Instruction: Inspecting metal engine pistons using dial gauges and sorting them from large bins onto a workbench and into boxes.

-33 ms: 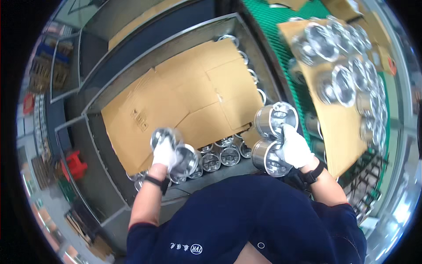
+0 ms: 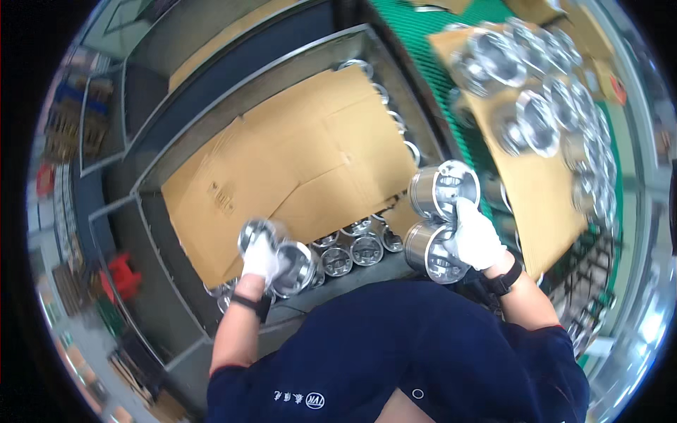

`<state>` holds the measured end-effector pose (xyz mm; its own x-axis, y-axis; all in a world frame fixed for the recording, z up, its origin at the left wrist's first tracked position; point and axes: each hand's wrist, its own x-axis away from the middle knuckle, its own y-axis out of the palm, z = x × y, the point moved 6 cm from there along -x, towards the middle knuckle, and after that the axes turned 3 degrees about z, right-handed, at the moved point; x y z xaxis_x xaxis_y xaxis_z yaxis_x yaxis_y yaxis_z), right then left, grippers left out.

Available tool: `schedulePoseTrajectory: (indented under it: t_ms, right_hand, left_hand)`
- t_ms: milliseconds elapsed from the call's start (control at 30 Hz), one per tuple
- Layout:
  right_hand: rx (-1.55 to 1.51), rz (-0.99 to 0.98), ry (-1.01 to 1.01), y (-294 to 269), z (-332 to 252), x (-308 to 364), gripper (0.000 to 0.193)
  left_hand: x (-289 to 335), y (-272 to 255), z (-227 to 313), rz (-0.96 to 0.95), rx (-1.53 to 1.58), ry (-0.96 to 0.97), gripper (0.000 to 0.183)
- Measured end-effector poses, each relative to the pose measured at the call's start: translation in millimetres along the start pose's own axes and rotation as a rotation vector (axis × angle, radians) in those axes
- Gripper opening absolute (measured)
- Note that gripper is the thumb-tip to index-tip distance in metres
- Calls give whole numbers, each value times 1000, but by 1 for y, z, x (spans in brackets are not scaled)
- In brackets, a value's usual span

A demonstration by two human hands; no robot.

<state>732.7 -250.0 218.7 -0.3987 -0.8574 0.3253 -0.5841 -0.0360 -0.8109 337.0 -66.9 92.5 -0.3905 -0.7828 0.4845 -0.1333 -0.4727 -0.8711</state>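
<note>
My left hand (image 2: 261, 259), in a white glove, is closed on two shiny metal pistons over the near left part of a metal bin. One piston (image 2: 254, 237) lies beyond the fingers and the other piston (image 2: 293, 271) to their right. My right hand (image 2: 477, 238), gloved too, grips two more over the bin's right side, their open ends turned right. The far piston (image 2: 446, 189) and the near piston (image 2: 434, 254) sit close together at its fingers. Brown cardboard (image 2: 289, 155) covers most of a layer of pistons in the bin, whose near row (image 2: 367, 249) shows.
Metal walls (image 2: 254, 73) edge the bin. To the right, many pistons (image 2: 529, 120) stand on cardboard (image 2: 539, 229) over a green mesh surface (image 2: 409, 35). A dark rack (image 2: 585, 282) stands at the near right. Beyond the bin's left side is a red object (image 2: 121, 276).
My left hand and its pistons have shifted slightly left. The cardboard and the pistons at the right appear a little further left in the picture. My right hand keeps its hold.
</note>
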Motion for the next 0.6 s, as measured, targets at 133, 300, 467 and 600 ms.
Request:
schedulePoseTrajectory:
  t_ms: [133,300,467,600]
  right_hand:
    - [-25,250,65,-67,9,75,42]
    - [8,412,222,-141,73,137,42]
    - [81,481,431,-166,186,152,67]
    - [74,450,509,-171,248,146,73]
  left_hand:
    - [85,21,-33,-114,176,-215,75]
    - [129,-25,14,-57,46,-303,73]
    - [139,-60,88,81,8,30,68]
    - [140,-104,198,69,-22,342,65]
